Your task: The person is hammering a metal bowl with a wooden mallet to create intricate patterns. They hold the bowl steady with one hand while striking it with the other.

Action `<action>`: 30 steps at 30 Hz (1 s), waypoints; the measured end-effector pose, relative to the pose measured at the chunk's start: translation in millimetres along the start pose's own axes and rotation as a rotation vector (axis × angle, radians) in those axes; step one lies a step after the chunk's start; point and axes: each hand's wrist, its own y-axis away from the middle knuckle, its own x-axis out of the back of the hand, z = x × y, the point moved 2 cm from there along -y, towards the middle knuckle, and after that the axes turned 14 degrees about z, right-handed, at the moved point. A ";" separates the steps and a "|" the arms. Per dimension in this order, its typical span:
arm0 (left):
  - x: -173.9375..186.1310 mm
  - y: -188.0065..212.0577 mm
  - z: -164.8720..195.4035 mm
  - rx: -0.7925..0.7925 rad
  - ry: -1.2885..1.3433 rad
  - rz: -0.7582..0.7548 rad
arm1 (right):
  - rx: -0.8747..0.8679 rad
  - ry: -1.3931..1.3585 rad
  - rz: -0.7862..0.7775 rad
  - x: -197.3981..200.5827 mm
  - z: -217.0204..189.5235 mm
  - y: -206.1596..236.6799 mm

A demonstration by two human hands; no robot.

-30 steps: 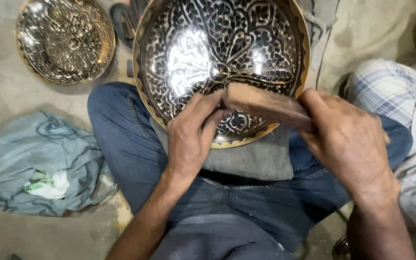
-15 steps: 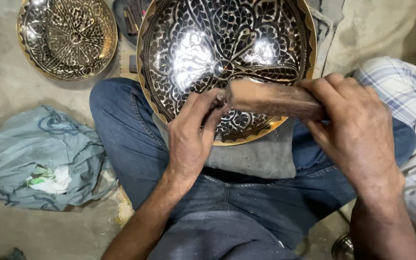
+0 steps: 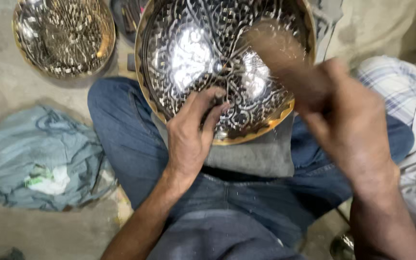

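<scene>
Sitting with jeans-clad legs (image 3: 136, 144) apart, the person is resting a large patterned metal bowl (image 3: 188, 48) on a grey pad (image 3: 251, 156) in the lap. The left hand (image 3: 191, 137) is pinching a small dark tool (image 3: 216, 102) against the bowl's inner surface. The right hand (image 3: 350, 127), blurred, is clenching a brown wooden mallet (image 3: 278, 50) raised over the bowl. A crumpled blue-grey cloth (image 3: 39, 159) is lying on the floor at left. Farther off, a second patterned bowl (image 3: 63, 36) is sitting beside the first.
</scene>
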 end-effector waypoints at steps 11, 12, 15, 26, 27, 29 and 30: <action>2.6 -3.6 2.6 0.028 -0.019 -0.032 | 0.118 0.434 -0.177 3.1 -10.4 -4.4; 3.3 -3.1 3.3 0.045 -0.025 -0.032 | 0.021 0.342 -0.200 2.0 -10.1 -4.8; 4.8 -3.6 4.2 -0.004 -0.055 -0.034 | 0.393 0.666 -0.146 -3.4 -15.7 -6.6; 3.6 -1.9 0.3 0.012 -0.024 -0.033 | 0.088 0.354 -0.143 -0.8 -2.7 5.2; 4.2 -1.7 0.8 0.016 -0.016 -0.029 | -0.023 0.295 -0.182 -2.3 -0.3 6.2; 3.9 -2.3 1.3 0.002 -0.066 -0.040 | 0.144 0.399 -0.169 -5.1 -0.1 4.8; 3.8 -2.1 1.8 0.001 -0.095 -0.045 | 0.228 0.447 -0.168 -6.3 -0.6 4.5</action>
